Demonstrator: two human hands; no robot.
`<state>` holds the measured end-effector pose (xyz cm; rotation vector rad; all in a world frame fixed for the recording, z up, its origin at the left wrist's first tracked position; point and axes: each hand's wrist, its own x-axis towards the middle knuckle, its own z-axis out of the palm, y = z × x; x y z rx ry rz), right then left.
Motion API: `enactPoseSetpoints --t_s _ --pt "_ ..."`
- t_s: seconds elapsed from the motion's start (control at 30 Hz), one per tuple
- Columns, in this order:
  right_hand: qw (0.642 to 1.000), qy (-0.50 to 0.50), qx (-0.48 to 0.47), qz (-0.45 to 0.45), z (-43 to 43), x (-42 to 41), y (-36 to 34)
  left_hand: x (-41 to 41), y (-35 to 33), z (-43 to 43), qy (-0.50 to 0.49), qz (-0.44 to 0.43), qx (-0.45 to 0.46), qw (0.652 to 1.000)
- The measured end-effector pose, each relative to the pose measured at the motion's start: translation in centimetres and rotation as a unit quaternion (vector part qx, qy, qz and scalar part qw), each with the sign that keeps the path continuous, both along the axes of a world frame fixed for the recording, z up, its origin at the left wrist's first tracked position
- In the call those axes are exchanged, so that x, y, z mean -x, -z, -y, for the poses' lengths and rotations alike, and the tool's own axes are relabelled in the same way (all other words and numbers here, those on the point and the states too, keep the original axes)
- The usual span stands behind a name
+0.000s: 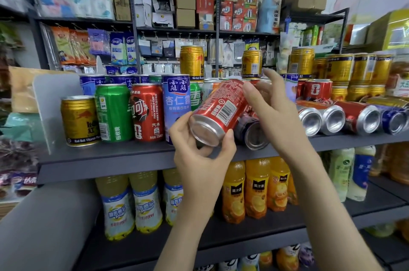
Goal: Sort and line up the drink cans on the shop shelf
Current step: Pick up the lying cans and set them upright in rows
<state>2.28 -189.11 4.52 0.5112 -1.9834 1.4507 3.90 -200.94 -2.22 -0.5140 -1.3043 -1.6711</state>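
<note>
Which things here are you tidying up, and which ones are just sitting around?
Job: red can held by left hand and right hand; standing cans at left; tipped-over cans at right; shelf.
Just there: orange juice bottles below; cardboard boxes up top; hanging packets.

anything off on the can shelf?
Yes. At the right of the shelf, several cans lie on their sides, bottoms facing out, while the left row stands upright. Another lying can sits mid-shelf behind the red can, which is held tilted in the air. Brands are mixed in the upright row.
</note>
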Motion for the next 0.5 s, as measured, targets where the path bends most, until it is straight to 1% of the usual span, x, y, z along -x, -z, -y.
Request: enactPoseSetpoints --t_s 0.03,0.07,0.13,0.2,0.27,0.3,0.33,0.37,0.4,0.43,0.47,0.5 --pt "0.999 -0.001 -0.028 0.017 -0.2 0.2 -0.9 0.1 0.0 -0.1 0.011 -0.010 -0.002 1.000" --pt "0.997 -0.023 -0.052 0.044 -0.4 0.4 -1.7 0.2 -0.1 -0.2 0.020 -0.019 -0.003 1.000" --pt "0.985 -0.116 -0.067 0.106 -0.6 1.1 -3.1 0.3 -0.3 -0.2 0.036 -0.036 0.001 0.999" --pt "0.968 -0.196 -0.035 0.151 -0.7 1.6 -4.0 0.6 -0.5 0.2 0.048 -0.048 0.020 0.997" --pt "0.957 -0.236 0.012 0.166 -0.7 2.1 -4.6 0.9 -0.6 0.8 0.039 -0.035 0.065 0.996" --pt "0.954 -0.248 0.037 0.167 -0.7 2.3 -4.8 1.0 -0.7 1.1 0.026 -0.015 0.098 0.995" --pt "0.951 -0.257 0.059 0.164 -0.6 2.5 -5.0 1.0 -0.8 1.4 -0.007 0.012 0.141 0.990" --pt "0.952 -0.254 0.068 0.155 -0.4 2.7 -5.2 1.1 -0.9 1.8 -0.072 0.033 0.191 0.978" --pt "0.959 -0.236 0.059 0.143 -0.1 2.9 -5.2 1.2 -1.0 2.2 -0.158 0.040 0.243 0.956" --pt "0.970 -0.207 0.031 0.126 0.2 3.1 -5.2 1.3 -1.0 2.6 -0.236 0.032 0.291 0.927" --pt "0.978 -0.177 -0.009 0.110 0.7 3.4 -5.2 1.4 -1.1 2.8 -0.290 0.024 0.325 0.900" --pt "0.982 -0.156 -0.048 0.095 1.1 3.6 -5.1 1.5 -1.1 3.0 -0.320 0.024 0.343 0.883"
